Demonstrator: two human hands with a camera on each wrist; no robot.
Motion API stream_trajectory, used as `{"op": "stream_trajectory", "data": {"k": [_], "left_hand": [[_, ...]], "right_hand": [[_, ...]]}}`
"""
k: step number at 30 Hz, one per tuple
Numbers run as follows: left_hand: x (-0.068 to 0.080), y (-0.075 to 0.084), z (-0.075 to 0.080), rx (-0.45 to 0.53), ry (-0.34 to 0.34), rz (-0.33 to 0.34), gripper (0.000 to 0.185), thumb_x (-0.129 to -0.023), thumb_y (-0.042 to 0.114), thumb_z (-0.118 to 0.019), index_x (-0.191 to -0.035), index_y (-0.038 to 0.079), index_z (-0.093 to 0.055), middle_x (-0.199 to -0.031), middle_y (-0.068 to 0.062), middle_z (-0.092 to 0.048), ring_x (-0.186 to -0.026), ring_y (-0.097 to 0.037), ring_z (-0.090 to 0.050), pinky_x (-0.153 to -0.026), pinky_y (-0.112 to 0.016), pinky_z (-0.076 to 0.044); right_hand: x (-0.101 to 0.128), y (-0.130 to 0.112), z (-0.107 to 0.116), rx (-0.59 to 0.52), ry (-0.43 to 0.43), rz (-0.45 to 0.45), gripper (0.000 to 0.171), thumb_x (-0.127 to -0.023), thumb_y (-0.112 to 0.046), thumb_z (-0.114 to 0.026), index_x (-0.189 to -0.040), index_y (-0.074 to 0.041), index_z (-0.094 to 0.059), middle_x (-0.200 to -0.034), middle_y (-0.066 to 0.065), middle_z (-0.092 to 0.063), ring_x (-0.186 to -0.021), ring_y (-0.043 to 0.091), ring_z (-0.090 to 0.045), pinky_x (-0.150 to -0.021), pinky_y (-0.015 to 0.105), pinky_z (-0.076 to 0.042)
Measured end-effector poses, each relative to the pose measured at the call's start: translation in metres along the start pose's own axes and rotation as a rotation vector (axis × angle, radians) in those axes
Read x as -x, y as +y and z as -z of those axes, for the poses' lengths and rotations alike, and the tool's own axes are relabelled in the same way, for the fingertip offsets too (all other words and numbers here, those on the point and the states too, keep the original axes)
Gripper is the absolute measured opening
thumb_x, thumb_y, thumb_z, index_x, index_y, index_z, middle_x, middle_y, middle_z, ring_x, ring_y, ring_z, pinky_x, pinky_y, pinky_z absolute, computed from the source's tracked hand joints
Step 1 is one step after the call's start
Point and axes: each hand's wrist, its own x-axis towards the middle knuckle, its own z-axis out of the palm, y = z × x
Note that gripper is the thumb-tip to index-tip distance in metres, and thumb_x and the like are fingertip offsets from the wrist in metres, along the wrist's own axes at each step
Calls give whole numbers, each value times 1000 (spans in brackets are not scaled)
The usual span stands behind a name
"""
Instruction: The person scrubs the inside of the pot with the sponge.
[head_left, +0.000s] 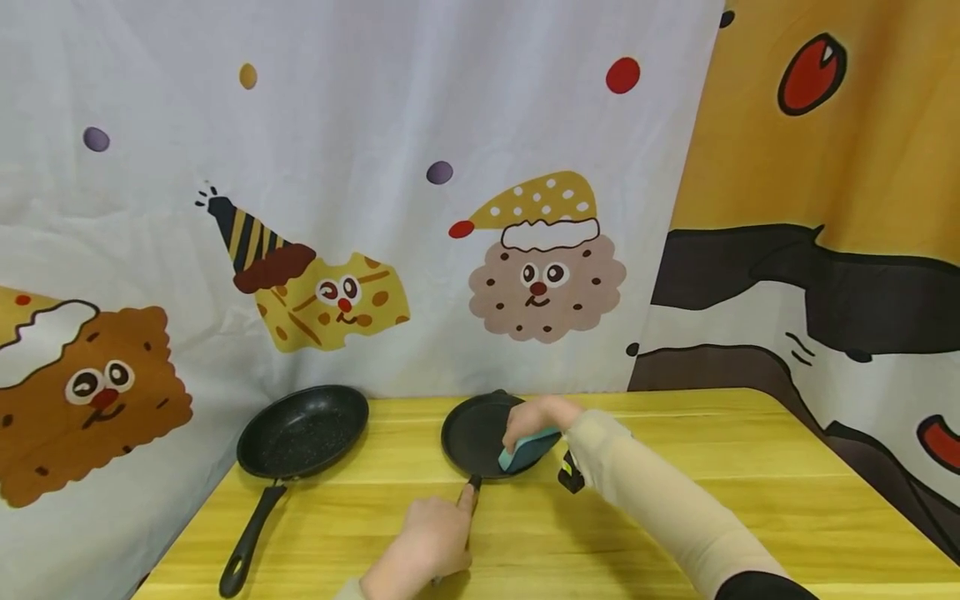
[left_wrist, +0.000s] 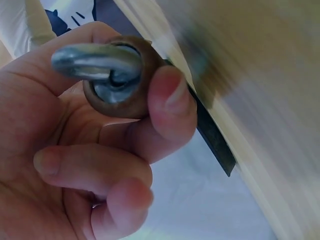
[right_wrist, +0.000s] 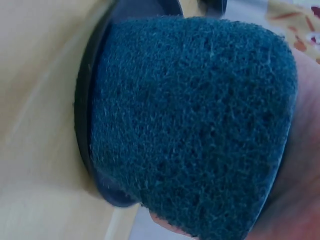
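Note:
A small, shallow black frying pan [head_left: 472, 435] sits on the wooden table toward the back. My left hand [head_left: 433, 536] grips its handle, a finger lying along it toward the pan. Seen from the end in the left wrist view, the brown handle [left_wrist: 117, 106] carries a metal hanging ring [left_wrist: 95, 61]. My right hand [head_left: 542, 414] holds a teal scouring pad [head_left: 528, 450] over the right side of the pan. The pad's rough face fills much of the right wrist view and hides most of the pan there; whether it touches the pan's surface is hard to tell.
A larger, deeper black frying pan [head_left: 303, 429] stands at the table's left, its handle [head_left: 251, 546] pointing to the near edge. Behind the yellowish wooden table [head_left: 712, 467] hangs a white curtain [head_left: 360, 108] with cartoon prints. A black wrist strap piece [head_left: 572, 472] hangs under the right wrist.

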Motion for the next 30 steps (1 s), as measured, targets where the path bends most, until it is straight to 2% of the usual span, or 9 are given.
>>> {"op": "stream_trajectory", "data": {"k": [3,7,9,12,16,18,26,28,30], "left_hand": [[1,-1,0,26,-1,-24,83,-73,38,-80,-144,9,-47,-57,0,-48,-51,-15,-44,-47,-30,-39],[2,-4,-1,59,3,-74,82,-74,35,-80,-143,6,-47,-57,-1,-49,-52,-15,-46,-48,-30,-42],[2,-6,0,79,-7,-99,81,-75,32,-79,-144,6,-46,-57,-1,-49,-52,-14,-46,-48,-31,-43],[2,-10,3,106,-26,-127,81,-76,30,-78,-145,5,-44,-55,0,-49,-51,-14,-46,-48,-30,-42],[2,-11,4,113,-49,-142,81,-78,31,-77,-146,5,-42,-55,0,-48,-50,-14,-46,-48,-29,-42],[1,-12,5,112,-56,-140,82,-78,32,-77,-146,5,-41,-56,0,-49,-51,-14,-47,-49,-30,-43],[2,-10,8,121,-34,-178,80,-79,30,-77,-145,3,-42,-54,1,-48,-48,-13,-46,-46,-28,-42],[4,-8,8,128,-41,-176,80,-78,29,-76,-146,2,-42,-52,1,-48,-46,-13,-45,-44,-28,-41],[6,-6,7,147,-61,-166,81,-78,29,-75,-146,2,-41,-51,2,-48,-44,-13,-44,-42,-28,-39]], "right_hand": [[1,-3,-5,36,12,16,24,-89,-28,-62,-108,-19,-74,-126,-1,-60,-112,15,-55,-92,34,-46],[3,-5,-8,22,23,21,21,-88,-26,-63,-103,-18,-75,-123,-3,-61,-103,12,-55,-83,31,-44],[3,-6,-9,10,27,38,16,-87,-25,-63,-96,-19,-75,-117,-5,-62,-96,11,-54,-78,31,-41],[3,-7,-11,4,34,75,14,-87,-24,-63,-74,-20,-68,-92,-8,-61,-76,9,-48,-71,30,-38],[3,-9,-17,7,62,138,38,-88,-22,-62,-55,-21,-44,-58,-7,-35,-55,10,-24,-62,30,-32],[4,-10,-19,0,85,168,43,-87,-20,-62,-52,-21,-37,-54,-6,-23,-53,11,-14,-58,29,-28],[7,-17,-30,-34,152,277,43,-87,-18,-58,-49,-20,-37,-50,-7,-22,-52,12,-9,-53,29,-19],[5,-21,-32,-28,162,298,39,-88,-20,-58,-51,-19,-46,-51,-6,-24,-52,11,-10,-54,29,-22],[4,-24,-35,-18,180,300,29,-89,-22,-59,-61,-19,-64,-51,-6,-37,-51,10,-17,-54,27,-28]]}}
